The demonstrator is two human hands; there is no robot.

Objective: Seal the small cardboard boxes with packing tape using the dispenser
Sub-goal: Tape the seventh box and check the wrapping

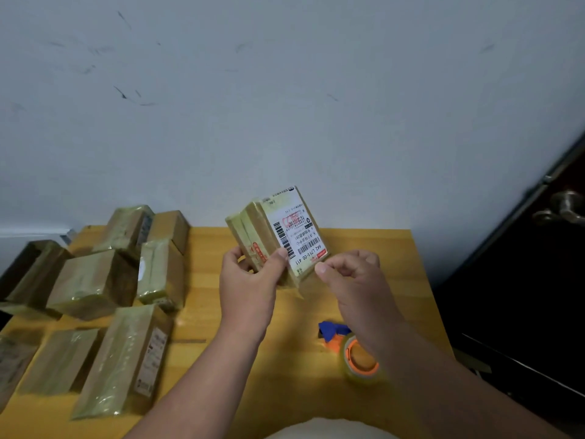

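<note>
Looks like a home room used for parcel packing: small yellow wooden desk against scuffed white painted wall, dark door w/ metal lever handle at frame right, taped brown cardboard parcels piled lower left.

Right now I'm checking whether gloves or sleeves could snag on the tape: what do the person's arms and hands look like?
The left hand and right hand are bare: no gloves, rings, watch or wristbands show. Both forearms are uncovered down to the frame's bottom edge, so no sleeves are in view. Fingernails look short.
</note>
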